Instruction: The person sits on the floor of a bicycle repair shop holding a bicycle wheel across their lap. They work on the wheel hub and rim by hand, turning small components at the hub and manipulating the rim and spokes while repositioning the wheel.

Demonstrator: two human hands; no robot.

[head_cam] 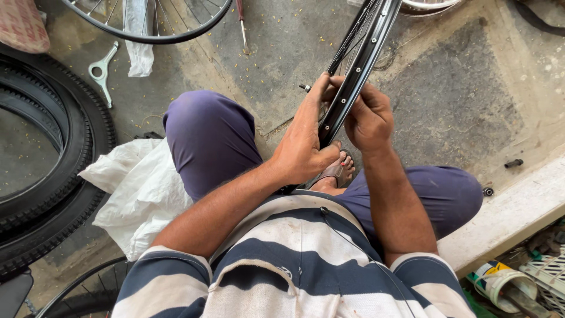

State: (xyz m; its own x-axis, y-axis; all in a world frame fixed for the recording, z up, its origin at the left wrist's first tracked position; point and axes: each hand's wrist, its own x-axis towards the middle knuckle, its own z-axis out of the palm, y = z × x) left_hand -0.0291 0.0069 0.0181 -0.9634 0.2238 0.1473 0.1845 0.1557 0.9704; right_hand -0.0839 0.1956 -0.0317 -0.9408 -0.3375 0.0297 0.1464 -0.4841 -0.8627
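Observation:
A black bicycle wheel rim [360,56] with spokes stands upright on edge between my knees, reaching from my sandalled foot [338,171] up to the top of the view. My left hand [306,138] grips the rim's left side, its fingertips up near a small valve stub [304,88]. My right hand [369,115] clasps the rim from the right, fingers curled over its edge with the spoke holes. Both hands meet on the same stretch of rim. I sit low in blue trousers and a striped shirt.
Black tyres [47,159] lie stacked at the left, beside a white sack [141,191]. Another spoked rim [159,26] and a flat metal spanner [101,69] lie at the top left. A concrete kerb [518,212] runs at the right, with small black parts [513,163] near it.

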